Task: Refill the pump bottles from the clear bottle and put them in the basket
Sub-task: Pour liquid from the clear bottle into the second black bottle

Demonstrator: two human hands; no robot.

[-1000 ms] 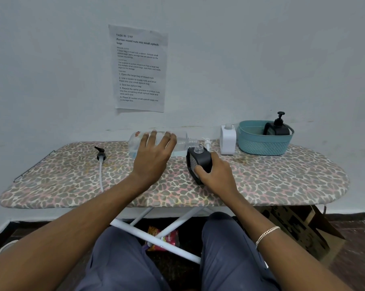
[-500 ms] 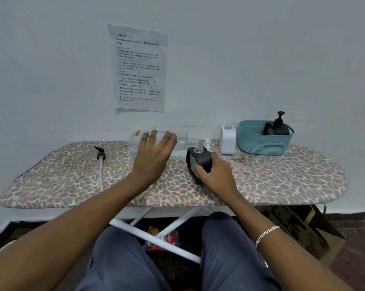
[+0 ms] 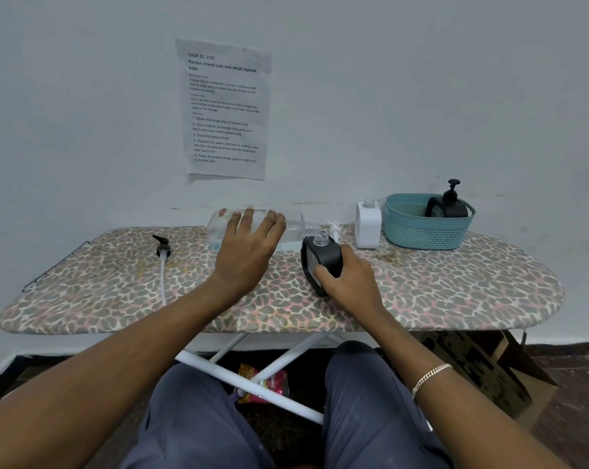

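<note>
two hands work at the middle of the leopard-print ironing board [image 3: 455,292]. the left hand [image 3: 249,255] grips the clear bottle [image 3: 294,225] from above, its fingers spread and curled over the body. the bottle is tipped on its side with its open neck pointing right, just at the mouth of the black bottle [image 3: 320,262]. a little liquid shows along the clear bottle's lower side. the right hand [image 3: 350,282] holds the black bottle, which stands tilted on the board with its pump off, thumb on the front face and fingers wrapped round the far side. a black pump head [image 3: 162,252] with its tube lies well to the left. a white pump [image 3: 333,228] lies just behind the black bottle, beside a white bottle [image 3: 368,228]. right of that, a teal basket [image 3: 425,235] holds a black pump bottle [image 3: 447,204]. a printed sheet [image 3: 227,110] hangs on the wall.
</note>
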